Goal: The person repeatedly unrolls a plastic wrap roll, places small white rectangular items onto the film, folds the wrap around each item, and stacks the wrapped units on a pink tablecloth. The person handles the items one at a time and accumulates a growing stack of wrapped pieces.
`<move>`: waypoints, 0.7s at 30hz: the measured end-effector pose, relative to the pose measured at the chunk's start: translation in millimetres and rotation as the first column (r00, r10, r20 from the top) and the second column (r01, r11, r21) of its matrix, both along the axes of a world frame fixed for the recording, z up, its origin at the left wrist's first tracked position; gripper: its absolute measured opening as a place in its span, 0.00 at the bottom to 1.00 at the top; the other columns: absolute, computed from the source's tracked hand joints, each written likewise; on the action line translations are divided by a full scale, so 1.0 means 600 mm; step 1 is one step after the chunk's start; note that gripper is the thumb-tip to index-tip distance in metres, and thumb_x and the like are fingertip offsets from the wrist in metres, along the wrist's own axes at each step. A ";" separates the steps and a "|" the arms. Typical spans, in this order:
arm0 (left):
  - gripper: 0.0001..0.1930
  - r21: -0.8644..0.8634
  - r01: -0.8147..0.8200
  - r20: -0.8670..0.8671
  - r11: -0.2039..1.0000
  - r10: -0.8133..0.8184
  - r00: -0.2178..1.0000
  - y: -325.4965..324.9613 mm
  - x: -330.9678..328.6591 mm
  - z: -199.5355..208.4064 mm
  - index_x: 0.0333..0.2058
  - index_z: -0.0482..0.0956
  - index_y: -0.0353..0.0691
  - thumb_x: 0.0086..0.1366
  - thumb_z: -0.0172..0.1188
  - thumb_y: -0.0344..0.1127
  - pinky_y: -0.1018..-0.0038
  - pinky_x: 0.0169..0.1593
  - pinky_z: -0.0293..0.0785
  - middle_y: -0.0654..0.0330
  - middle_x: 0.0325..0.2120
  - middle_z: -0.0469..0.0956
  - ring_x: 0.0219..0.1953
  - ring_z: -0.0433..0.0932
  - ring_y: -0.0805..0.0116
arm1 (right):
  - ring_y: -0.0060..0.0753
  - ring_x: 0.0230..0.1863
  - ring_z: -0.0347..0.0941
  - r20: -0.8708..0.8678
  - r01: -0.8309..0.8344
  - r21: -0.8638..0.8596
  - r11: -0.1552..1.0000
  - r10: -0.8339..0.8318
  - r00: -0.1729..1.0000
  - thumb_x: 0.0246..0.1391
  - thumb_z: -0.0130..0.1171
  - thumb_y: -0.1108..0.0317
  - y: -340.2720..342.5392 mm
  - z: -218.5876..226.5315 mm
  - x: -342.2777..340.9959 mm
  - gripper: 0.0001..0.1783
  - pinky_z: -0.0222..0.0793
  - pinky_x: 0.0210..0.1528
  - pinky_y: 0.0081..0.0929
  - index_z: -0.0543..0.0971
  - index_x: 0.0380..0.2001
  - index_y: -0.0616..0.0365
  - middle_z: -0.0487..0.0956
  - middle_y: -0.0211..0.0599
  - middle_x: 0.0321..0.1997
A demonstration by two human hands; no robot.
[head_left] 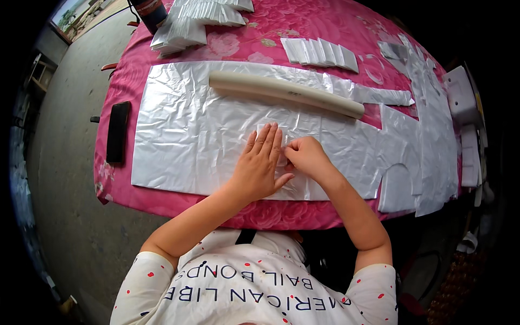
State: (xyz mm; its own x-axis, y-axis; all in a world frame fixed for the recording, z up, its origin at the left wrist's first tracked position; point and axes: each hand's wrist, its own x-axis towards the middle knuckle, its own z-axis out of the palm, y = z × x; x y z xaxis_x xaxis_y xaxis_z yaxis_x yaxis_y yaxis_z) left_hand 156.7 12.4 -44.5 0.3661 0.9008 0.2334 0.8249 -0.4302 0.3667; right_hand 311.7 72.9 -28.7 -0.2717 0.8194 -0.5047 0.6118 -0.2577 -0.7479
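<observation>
A wide stack of thin white plastic bags (179, 135) lies flat and wrinkled on the table in front of me. My left hand (261, 162) is pressed flat on it, fingers stretched forward and thumb out to the right. Close beside it, my right hand (306, 156) is closed in a pinch on the thin plastic; exactly which edge or fold it grips is hidden by the fingers. Across the far part of the plastic rests a long beige tube (287, 93), slightly slanted, touched by neither hand.
A pink flowered cloth (271, 214) covers the table. At left lies a black phone (118, 132). Folded plastic packets (319, 54) sit in a row at the back, with piled packets (184, 32) and a dark container (150, 13) farther left. Loose plastic bags (433, 146) spread along the right.
</observation>
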 end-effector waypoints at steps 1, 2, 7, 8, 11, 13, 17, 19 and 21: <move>0.47 -0.015 0.002 -0.005 1.000 -0.002 1.000 -0.001 0.004 -0.011 0.61 0.47 0.27 0.56 0.51 0.60 0.58 0.66 0.38 0.42 0.61 0.50 0.66 0.46 0.50 | 0.27 0.18 0.75 0.000 0.006 -0.007 1.000 -0.006 1.000 0.47 0.55 0.65 -0.002 0.006 -0.003 0.12 0.68 0.24 0.25 0.77 0.18 0.63 0.77 0.38 0.17; 0.52 -0.028 0.013 -0.070 1.000 -0.015 0.997 -0.002 0.001 -0.019 0.61 0.44 0.25 0.54 0.46 0.67 0.58 0.66 0.33 0.42 0.63 0.45 0.67 0.40 0.49 | 0.28 0.19 0.75 0.001 0.012 -0.014 1.000 -0.012 1.000 0.46 0.56 0.65 -0.007 0.017 -0.007 0.12 0.68 0.25 0.25 0.77 0.18 0.62 0.77 0.38 0.17; 0.53 -0.028 0.016 -0.042 0.999 -0.017 0.999 -0.001 0.005 -0.025 0.61 0.43 0.25 0.53 0.47 0.68 0.56 0.66 0.32 0.40 0.63 0.43 0.67 0.38 0.48 | 0.36 0.23 0.75 0.316 -0.185 0.311 0.932 0.082 0.945 0.39 0.60 0.65 -0.035 0.044 -0.010 0.09 0.70 0.28 0.29 0.76 0.21 0.61 0.77 0.40 0.19; 0.54 -0.030 0.009 -0.050 1.000 -0.010 0.999 -0.002 0.004 -0.023 0.61 0.43 0.25 0.53 0.47 0.68 0.55 0.66 0.32 0.40 0.63 0.43 0.67 0.37 0.47 | 0.37 0.23 0.74 0.425 -0.264 0.347 0.900 0.100 0.899 0.38 0.61 0.66 -0.041 0.050 -0.006 0.09 0.70 0.28 0.29 0.77 0.22 0.61 0.76 0.40 0.19; 0.53 0.014 0.002 0.029 1.000 -0.003 1.000 -0.013 -0.012 -0.017 0.62 0.42 0.27 0.53 0.50 0.66 0.54 0.65 0.31 0.39 0.63 0.41 0.67 0.36 0.46 | 0.40 0.27 0.74 0.615 -0.444 0.363 0.819 0.147 0.775 0.37 0.62 0.66 -0.042 0.064 -0.004 0.11 0.71 0.31 0.32 0.77 0.25 0.61 0.78 0.40 0.24; 0.49 0.036 -0.023 0.232 0.999 0.014 0.973 -0.042 -0.039 -0.007 0.62 0.44 0.29 0.53 0.55 0.59 0.55 0.65 0.37 0.38 0.62 0.43 0.66 0.40 0.46 | 0.42 0.33 0.74 0.602 -0.507 0.444 0.739 0.173 0.779 0.40 0.62 0.63 -0.036 0.067 -0.010 0.14 0.70 0.37 0.34 0.77 0.29 0.61 0.78 0.41 0.30; 0.24 -0.427 0.180 0.752 0.886 0.237 0.615 -0.156 -0.110 0.021 0.55 0.62 0.31 0.62 0.52 0.35 0.66 0.55 0.65 0.43 0.52 0.65 0.53 0.68 0.56 | 0.45 0.53 0.65 0.428 -0.497 0.759 0.421 0.252 0.868 0.48 0.57 0.57 0.004 0.020 -0.046 0.23 0.59 0.54 0.39 0.73 0.44 0.61 0.71 0.48 0.49; 0.14 -0.699 0.307 0.715 0.646 0.625 0.315 -0.222 -0.142 0.011 0.47 0.70 0.30 0.65 0.48 0.29 0.75 0.48 0.72 0.49 0.44 0.74 0.43 0.76 0.65 | 0.47 0.61 0.57 0.399 -0.484 0.805 0.342 0.291 0.870 0.51 0.54 0.54 0.001 -0.019 -0.078 0.28 0.50 0.61 0.42 0.68 0.52 0.61 0.65 0.52 0.57; 0.11 -0.836 0.280 0.528 0.473 0.831 0.173 -0.266 -0.160 0.016 0.44 0.73 0.30 0.66 0.48 0.29 0.78 0.45 0.74 0.51 0.41 0.77 0.40 0.78 0.68 | 0.50 0.66 0.49 0.401 -0.487 0.783 0.386 0.286 0.870 0.54 0.50 0.51 -0.042 -0.036 -0.117 0.33 0.41 0.65 0.44 0.63 0.57 0.61 0.59 0.54 0.62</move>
State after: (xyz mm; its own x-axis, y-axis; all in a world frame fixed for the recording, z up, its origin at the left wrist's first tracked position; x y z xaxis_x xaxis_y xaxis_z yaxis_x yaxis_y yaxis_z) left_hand 60.4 -147.4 -34.9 0.0954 0.7984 -0.5945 -0.3239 0.5896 0.7399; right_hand 241.3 47.6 -50.4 -0.6709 0.6814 0.2928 0.6064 0.7313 -0.3124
